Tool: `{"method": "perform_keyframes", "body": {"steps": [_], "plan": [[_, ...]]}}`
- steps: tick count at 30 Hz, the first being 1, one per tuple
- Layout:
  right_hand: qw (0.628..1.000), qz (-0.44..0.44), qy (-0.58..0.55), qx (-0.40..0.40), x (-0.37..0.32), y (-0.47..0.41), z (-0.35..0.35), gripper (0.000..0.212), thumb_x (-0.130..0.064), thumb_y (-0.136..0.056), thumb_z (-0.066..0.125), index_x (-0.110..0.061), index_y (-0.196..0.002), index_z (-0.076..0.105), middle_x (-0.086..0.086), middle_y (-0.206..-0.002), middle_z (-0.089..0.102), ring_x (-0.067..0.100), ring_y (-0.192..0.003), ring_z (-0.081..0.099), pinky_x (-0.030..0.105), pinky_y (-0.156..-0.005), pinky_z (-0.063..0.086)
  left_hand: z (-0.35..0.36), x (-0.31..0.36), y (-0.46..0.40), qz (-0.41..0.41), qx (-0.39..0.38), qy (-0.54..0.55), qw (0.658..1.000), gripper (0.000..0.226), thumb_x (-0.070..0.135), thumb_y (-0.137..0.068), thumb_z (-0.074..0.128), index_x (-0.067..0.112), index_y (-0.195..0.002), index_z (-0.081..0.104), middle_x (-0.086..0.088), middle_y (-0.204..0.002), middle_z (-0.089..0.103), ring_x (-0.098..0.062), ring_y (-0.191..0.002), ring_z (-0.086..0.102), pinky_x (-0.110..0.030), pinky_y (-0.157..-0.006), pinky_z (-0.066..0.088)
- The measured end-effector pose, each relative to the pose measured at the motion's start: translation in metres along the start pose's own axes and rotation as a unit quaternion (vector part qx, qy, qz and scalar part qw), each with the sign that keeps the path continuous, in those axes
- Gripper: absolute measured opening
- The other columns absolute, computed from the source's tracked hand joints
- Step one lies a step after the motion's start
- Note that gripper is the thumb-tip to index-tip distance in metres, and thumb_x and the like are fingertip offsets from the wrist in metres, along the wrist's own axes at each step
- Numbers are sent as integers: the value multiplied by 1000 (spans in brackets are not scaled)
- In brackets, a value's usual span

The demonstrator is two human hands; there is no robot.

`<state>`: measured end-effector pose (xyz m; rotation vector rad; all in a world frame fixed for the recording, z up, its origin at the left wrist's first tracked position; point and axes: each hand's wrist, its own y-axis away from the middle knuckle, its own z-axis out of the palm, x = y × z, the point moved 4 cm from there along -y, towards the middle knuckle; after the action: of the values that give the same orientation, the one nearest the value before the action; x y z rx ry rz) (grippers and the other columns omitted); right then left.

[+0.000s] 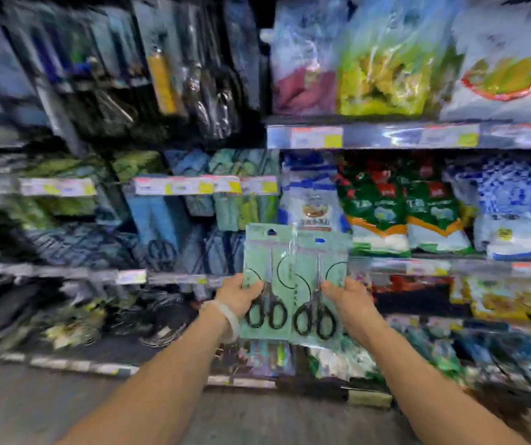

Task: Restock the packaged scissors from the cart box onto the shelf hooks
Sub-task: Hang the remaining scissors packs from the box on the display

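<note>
Packs of scissors (294,281), two mint-green cards side by side, upright before blurred shelves (386,136). Left hand (241,297) gripping the left card's edge, thumb curled over its front; right hand (349,300) gripping the right card likewise. White bangle (227,319) below the left card's grip.

Nothing here can be read. The mint-green scissors packs (293,281) carry print on their cards, but blur smears it to marks. The price tags (190,185) along the shelf edges show only pink and yellow patches (no digits), and the bagged goods (376,200) bear illegible lettering.
</note>
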<state>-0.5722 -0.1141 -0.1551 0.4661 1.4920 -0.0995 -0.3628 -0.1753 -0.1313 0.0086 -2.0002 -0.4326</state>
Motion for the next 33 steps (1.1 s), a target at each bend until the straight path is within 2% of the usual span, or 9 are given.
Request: {"method": "perform_keyframes", "body": {"steps": [2,5,8,11,13,18,26,30,33], "plan": [[998,1,21,-54,-4,-1,59,52,-31,-86,64,-15,-133,49,7,-139,51,29,-127,49,50,-108,38,-53,-26,9,-22,40,43,998,36,30,-91,58,10,-120,60,-10,-124,63,-30,-113,59,-45,-101,46],[992,-13,51,-114,-13,-2,139,32,-23,-87,64,-16,-118,61,9,-126,62,27,-114,58,48,-104,43,-119,-62,22,-59,91,120,987,34,30,-89,61,11,-118,62,-11,-117,67,-31,-109,62,-48,-98,48],[980,-12,83,-179,-15,-1,209,23,-24,-90,60,-21,-112,58,5,-123,63,23,-107,59,43,-102,44,-172,-95,28,-74,160,204,963,25,21,-87,65,7,-108,67,-11,-105,72,-26,-97,67,-41,-91,53],[972,-2,102,-213,-14,-9,270,43,-25,-92,57,-13,-133,48,5,-137,52,27,-122,50,46,-109,37,-215,-124,23,-78,188,255,945,16,15,-87,65,4,-99,67,-11,-94,74,-25,-88,69,-39,-83,57],[967,1,113,-230,-15,-20,310,43,-25,-93,55,-14,-134,48,5,-135,54,26,-122,50,48,-109,36,-246,-137,14,-76,198,275,938,13,13,-88,63,4,-97,67,-9,-85,75,-24,-79,71,-37,-72,59],[963,14,112,-247,-25,-58,401,31,-19,-94,54,-13,-124,56,5,-122,61,24,-108,57,41,-101,42,-324,-152,-18,-87,228,266,932,9,11,-89,62,5,-93,67,-18,-102,71,-34,-98,67,-49,-92,52],[965,40,113,-235,-29,-104,522,43,-20,-94,53,-4,-133,44,10,-136,51,27,-122,49,40,-107,37,-432,-177,-68,-85,238,245,936,10,15,-88,64,13,-83,72,-17,-98,73,-35,-96,67,-53,-93,50],[966,47,131,-218,-26,-122,563,10,-18,-95,51,-16,-105,49,-6,-91,56,11,-81,49,29,-88,38,-462,-201,-97,-99,224,250,937,14,17,-88,63,13,-101,70,-12,-104,72,-32,-101,66,-50,-96,49],[969,55,131,-202,-27,-139,591,18,-19,-93,54,-9,-108,56,8,-113,63,22,-99,57,37,-100,43,-486,-213,-125,-102,191,232,948,21,17,-89,62,8,-107,68,-15,-105,71,-33,-103,65,-51,-97,48]]}}
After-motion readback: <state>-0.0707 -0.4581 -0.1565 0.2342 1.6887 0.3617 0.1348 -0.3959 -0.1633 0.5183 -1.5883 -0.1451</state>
